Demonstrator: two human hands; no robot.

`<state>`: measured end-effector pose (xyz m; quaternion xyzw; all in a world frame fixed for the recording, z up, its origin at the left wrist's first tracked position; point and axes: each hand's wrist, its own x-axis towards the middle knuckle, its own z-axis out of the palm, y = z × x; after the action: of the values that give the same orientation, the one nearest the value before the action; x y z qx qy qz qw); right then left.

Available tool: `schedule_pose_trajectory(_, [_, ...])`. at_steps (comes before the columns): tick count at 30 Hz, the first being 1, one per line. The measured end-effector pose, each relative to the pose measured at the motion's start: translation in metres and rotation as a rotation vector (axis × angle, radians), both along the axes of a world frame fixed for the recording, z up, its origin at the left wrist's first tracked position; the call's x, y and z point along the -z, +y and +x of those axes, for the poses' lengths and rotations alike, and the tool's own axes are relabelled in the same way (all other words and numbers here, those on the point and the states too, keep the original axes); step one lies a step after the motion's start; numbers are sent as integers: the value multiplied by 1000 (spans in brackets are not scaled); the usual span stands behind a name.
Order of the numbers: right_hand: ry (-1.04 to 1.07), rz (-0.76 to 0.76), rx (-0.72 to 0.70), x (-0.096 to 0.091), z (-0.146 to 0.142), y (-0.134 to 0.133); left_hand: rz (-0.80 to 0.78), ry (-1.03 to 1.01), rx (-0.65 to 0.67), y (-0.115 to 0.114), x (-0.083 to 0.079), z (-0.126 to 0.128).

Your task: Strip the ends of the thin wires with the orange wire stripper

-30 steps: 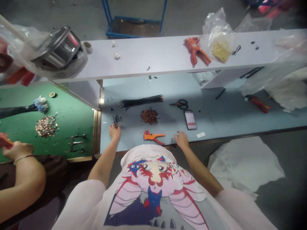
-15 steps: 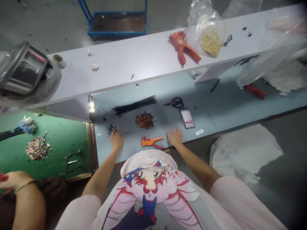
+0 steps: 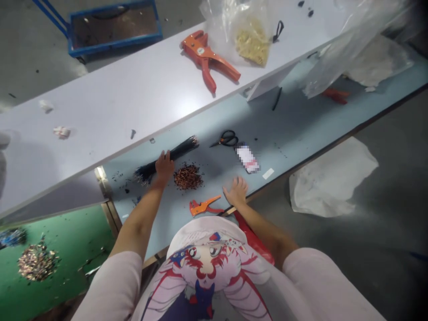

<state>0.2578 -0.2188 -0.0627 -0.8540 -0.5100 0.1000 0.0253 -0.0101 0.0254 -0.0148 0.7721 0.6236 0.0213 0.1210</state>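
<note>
My left hand (image 3: pixel 165 166) lies across the middle of a bundle of black wires (image 3: pixel 183 149), its fingers curled over the far side. Bare ends show at the bundle's right tip. My right hand (image 3: pixel 237 191) rests on the bench's front edge, fingers apart, holding nothing. Between my hands lies an orange wire stripper (image 3: pixel 204 206). Behind it sits a pile of small copper-coloured pieces (image 3: pixel 188 176). Black-handled scissors (image 3: pixel 227 139) and a phone-shaped item (image 3: pixel 247 158), partly blurred out, are beyond my right hand. A few small dark-blue bits (image 3: pixel 136 200) lie left of my left forearm.
A white shelf (image 3: pixel 110 111) crosses above the blue bench, bearing large orange pliers (image 3: pixel 207 58) and a bag of yellow pieces (image 3: pixel 254 44). On the left is a green bench (image 3: pixel 73 236) with a mixed scrap pile (image 3: pixel 37 262). A white sack (image 3: pixel 331 178) lies lower right.
My left hand has moved away from the small blue bits, up and over onto the black wire bundle. My right hand stays at the bench edge. The view has turned and shifted right.
</note>
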Motion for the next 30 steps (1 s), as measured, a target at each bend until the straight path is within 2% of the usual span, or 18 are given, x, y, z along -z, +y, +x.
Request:
schedule_pose_trajectory(4, [5, -4, 1, -1, 0, -1, -46, 38, 24, 1, 4, 1])
schedule_pose_trajectory(11, [-4, -11, 8, 1, 1, -4, -29, 34, 66, -23, 5, -15])
schedule_pose_trajectory(16, [3, 11, -13, 3, 2, -7, 27, 63, 94, -23, 11, -5])
schedule_pose_trajectory(20, [20, 10, -12, 2, 2, -8, 18, 61, 39, -17, 19, 5])
schedule_pose_trajectory(24, [31, 12, -12, 0, 2, -8, -6, 53, -55, -12, 25, 5])
schedule_pose_trajectory(30, [55, 4, -5, 0, 2, -9, -22, 62, -76, -8, 24, 4])
